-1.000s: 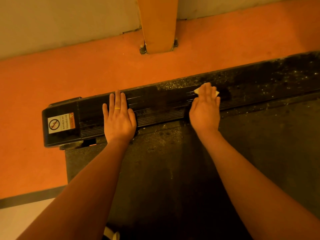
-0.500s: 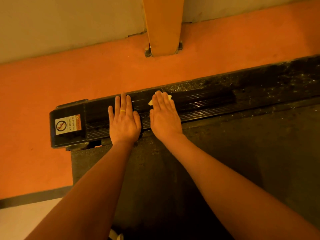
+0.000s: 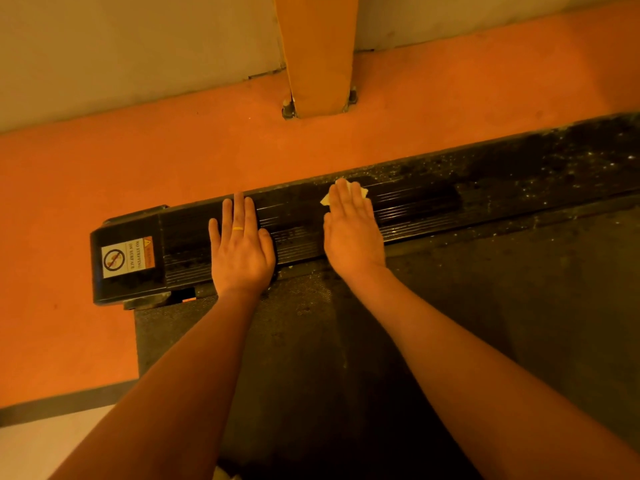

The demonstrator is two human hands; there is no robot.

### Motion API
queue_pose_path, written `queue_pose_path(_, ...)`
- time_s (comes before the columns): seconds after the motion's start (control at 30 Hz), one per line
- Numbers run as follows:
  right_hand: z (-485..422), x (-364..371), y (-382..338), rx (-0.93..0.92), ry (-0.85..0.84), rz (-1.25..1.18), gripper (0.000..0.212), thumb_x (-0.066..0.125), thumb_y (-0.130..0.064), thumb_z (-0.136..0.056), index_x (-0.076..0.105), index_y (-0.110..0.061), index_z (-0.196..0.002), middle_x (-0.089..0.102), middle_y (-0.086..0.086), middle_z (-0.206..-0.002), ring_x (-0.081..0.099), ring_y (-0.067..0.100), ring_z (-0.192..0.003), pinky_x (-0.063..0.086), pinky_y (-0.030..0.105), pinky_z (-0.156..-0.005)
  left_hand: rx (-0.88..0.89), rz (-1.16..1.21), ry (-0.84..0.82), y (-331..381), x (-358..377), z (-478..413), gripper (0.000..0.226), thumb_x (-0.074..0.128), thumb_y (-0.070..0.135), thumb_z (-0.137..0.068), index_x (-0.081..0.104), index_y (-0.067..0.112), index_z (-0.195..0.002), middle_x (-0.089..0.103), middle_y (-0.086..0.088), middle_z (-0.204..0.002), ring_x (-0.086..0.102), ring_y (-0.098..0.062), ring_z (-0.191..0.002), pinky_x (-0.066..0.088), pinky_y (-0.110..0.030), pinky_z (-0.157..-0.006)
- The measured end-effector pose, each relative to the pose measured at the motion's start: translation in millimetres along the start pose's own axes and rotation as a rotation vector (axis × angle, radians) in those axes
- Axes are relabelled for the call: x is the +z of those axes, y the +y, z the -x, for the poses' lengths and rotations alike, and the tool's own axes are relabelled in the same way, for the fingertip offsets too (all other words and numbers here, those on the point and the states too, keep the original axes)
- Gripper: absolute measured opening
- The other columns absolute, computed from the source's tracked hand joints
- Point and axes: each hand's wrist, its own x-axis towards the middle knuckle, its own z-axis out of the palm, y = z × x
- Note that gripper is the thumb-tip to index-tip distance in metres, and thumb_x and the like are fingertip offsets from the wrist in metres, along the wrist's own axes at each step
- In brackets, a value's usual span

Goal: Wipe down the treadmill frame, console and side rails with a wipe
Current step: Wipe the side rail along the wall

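Side rail (image 3: 415, 209): black and ribbed, lying aslant beside the treadmill belt (image 3: 450, 323). The stretch by the hands was dark and glossy, and the far right stretch was speckled with pale dust.

End cap (image 3: 124, 237): at the rail's left end, bearing a warning label (image 3: 128, 258) with a crossed-out circle.

Wipe (image 3: 361, 191): small and pale, lying on the rail's top and pinned under the right hand's fingers. Only its corners showed past them.

Right hand (image 3: 351, 230): flat, palm down, fingers straight and close together, pressing the wipe to the rail.

Left hand (image 3: 240, 251): flat on the rail nearer the end cap, fingers straight, holding nothing. It wore a yellow ring (image 3: 238, 229) on one finger. The two hands lay near each other but not touching.

Floor (image 3: 173, 161): orange, beyond the rail.

Post (image 3: 317, 53): orange, bolted to the floor at the foot of a pale wall (image 3: 121, 46).
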Motion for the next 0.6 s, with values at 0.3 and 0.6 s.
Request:
queue_pose_path(0.3,-10,-22,74,0.333,0.142,-0.066,0.055,0.024,-0.023,-0.108,0.011,-0.006,-0.158,0.005,0.011,-0.167,0.000,0.028,-0.154,0.004,0.042,-0.125,0.005,-0.007,0.001,0,1,0,0.063,0.014,0.040,-0.104,0.011,0.013,-0.161,0.005,-0.004,-0.169,-0.002,-0.020,-0.155,0.003,-0.047,-0.126)
queue_pose_path(0.6,-6,-20,71,0.255,0.119,-0.072,0.055,0.023,-0.024,-0.108,0.009,-0.008,-0.159,0.002,0.009,-0.167,-0.003,0.025,-0.154,0.001,0.040,-0.125,0.004,-0.010,-0.002,0,1,-2,0.064,0.012,0.041,-0.103,0.010,0.014,-0.161,0.004,-0.004,-0.169,-0.002,-0.020,-0.155,0.003,-0.047,-0.126)
